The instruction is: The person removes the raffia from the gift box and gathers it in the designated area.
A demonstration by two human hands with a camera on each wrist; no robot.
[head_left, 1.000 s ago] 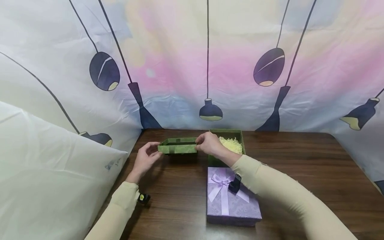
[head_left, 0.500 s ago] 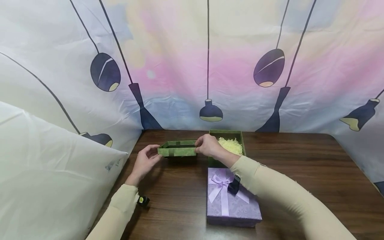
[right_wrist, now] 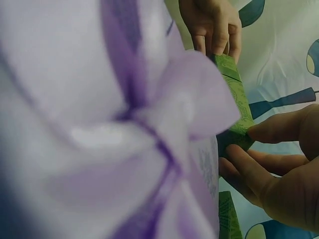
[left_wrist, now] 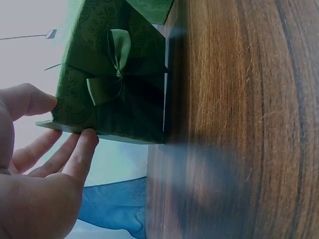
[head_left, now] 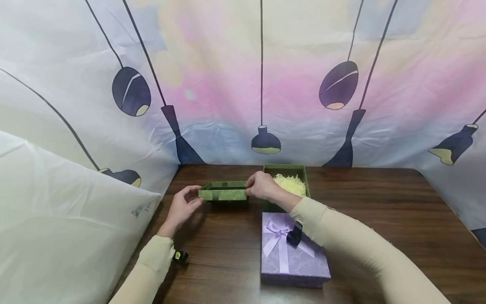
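Observation:
Both hands hold a green patterned box lid (head_left: pixel 224 195), hollow side up, low over the left back of the table. My left hand (head_left: pixel 183 210) pinches its left end, thumb on the rim and fingertips against the side. My right hand (head_left: pixel 263 186) pinches the right end between thumb and fingers. A dark green ribbon bow (left_wrist: pixel 118 74) shows on the lid's downward face in the left wrist view. Just right of the lid stands the open green box (head_left: pixel 285 169), with pale yellow shredded paper (head_left: pixel 291 185) inside; the right hand and forearm cover part of it.
A purple gift box (head_left: pixel 303 266) with a lilac ribbon bow (head_left: pixel 279 230) stands in front of the green box, under the right wrist. White cloth (head_left: pixel 68 219) rises along the table's left side. A printed curtain (head_left: pixel 228 84) hangs behind the wooden table (head_left: pixel 379 202).
The green lid has come down a little towards the table, both hands moving with it and keeping their hold. The purple box and the open green box have stayed in place.

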